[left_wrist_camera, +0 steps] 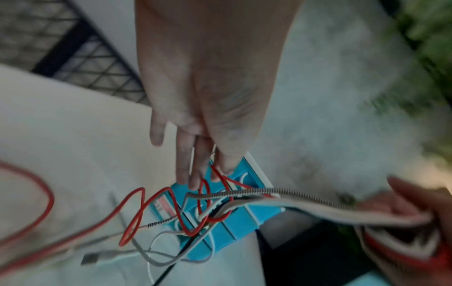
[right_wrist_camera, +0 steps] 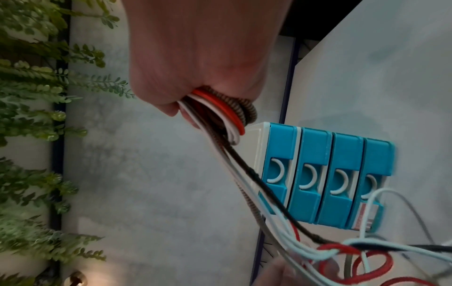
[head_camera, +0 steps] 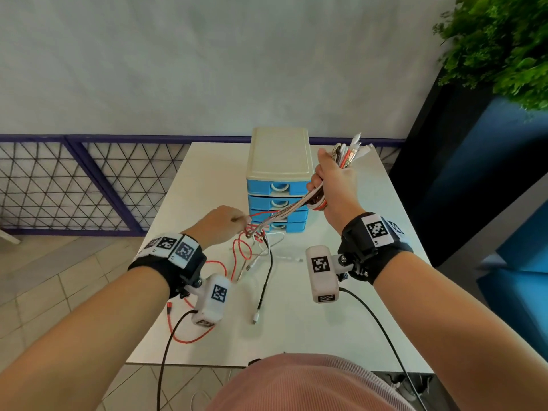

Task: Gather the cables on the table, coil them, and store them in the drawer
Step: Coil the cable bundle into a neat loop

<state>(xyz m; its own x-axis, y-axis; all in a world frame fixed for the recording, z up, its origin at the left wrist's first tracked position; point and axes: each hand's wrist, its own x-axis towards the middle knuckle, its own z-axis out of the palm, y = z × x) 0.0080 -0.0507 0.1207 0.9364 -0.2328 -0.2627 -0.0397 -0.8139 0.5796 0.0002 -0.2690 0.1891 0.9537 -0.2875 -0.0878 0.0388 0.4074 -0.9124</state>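
My right hand [head_camera: 329, 179] is raised in front of the blue drawer unit [head_camera: 278, 161] and grips a folded bundle of cables [head_camera: 347, 154], red, white, black and braided, whose ends stick up above the fist [right_wrist_camera: 190, 92]. Several strands [head_camera: 284, 212] run taut from that fist down to my left hand [head_camera: 247, 226], which pinches them between thumb and fingers [left_wrist_camera: 193, 174] near the lowest drawer. Below it the tails hang tangled onto the white table [head_camera: 341, 321]: a red cable [head_camera: 178, 336], a black cable [head_camera: 268, 277] and a white cable [head_camera: 289, 258]. All the drawers [right_wrist_camera: 325, 174] look closed.
The drawer unit stands at the table's far middle. A lattice fence [head_camera: 74, 185] and tiled floor lie to the left. A leafy plant [head_camera: 498, 46] and a dark blue planter [head_camera: 462, 173] stand close on the right. Black cords [head_camera: 382, 327] trail from both wrist cameras.
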